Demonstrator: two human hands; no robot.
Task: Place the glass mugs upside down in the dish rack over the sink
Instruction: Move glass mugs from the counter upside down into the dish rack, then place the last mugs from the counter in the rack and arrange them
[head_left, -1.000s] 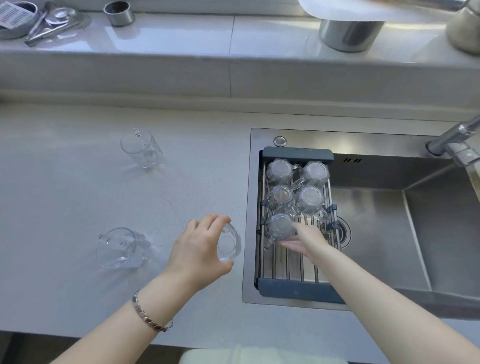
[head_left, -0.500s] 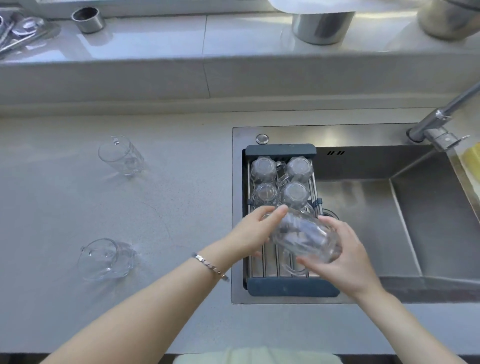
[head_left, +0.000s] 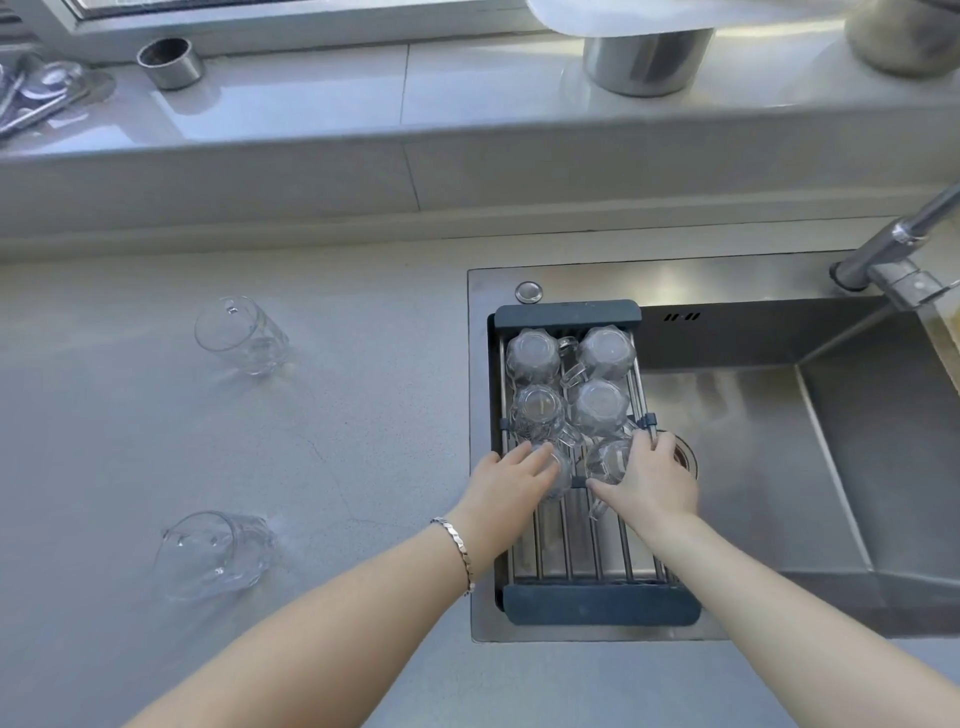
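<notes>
A dark-ended wire dish rack (head_left: 597, 605) spans the left side of the sink (head_left: 779, 467). Several glass mugs (head_left: 600, 405) stand upside down in its far rows. My right hand (head_left: 652, 480) grips an inverted mug (head_left: 605, 460) set on the rack's bars in the third row, right side. My left hand (head_left: 511, 480) lies with straight fingers over the neighbouring inverted mug (head_left: 562, 475), touching it without closing on it. On the counter to the left, one mug (head_left: 239, 335) stands upright at the back and another mug (head_left: 213, 553) lies on its side nearer me.
The faucet (head_left: 893, 249) reaches in over the sink from the right. On the windowsill behind stand a small metal cup (head_left: 169, 62), a steel pot (head_left: 644, 57) and some utensils (head_left: 36, 98). The rack's near bars are bare.
My left hand lifted a mug off the counter and passed it to my right hand over the rack. The mug now stands upside down on the bars, and my left hand has let go.
</notes>
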